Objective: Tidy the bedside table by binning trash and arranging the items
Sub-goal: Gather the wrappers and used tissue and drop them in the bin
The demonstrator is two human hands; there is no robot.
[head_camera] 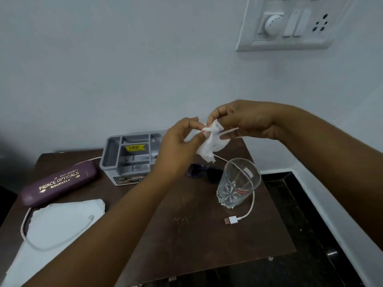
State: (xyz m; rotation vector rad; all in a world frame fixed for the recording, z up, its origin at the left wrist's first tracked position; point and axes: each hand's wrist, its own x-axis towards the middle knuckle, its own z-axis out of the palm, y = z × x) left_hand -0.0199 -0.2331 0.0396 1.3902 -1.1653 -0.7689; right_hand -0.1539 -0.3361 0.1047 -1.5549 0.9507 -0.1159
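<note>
My left hand and my right hand both pinch a crumpled white tissue, held in the air above the back of the brown bedside table. Below the tissue lie dark sunglasses, partly hidden by my left hand. A clear cut-glass tumbler stands upright at the right. A grey plastic organiser with a yellow price sticker sits at the back. A purple spectacle case lies at the left. A white USB cable runs across the table, its plug near the tumbler.
A white sheet of paper covers the table's front left corner, with the cable's other end looping over it. A white switchboard is on the wall at upper right. Dark floor and a white skirting lie right of the table.
</note>
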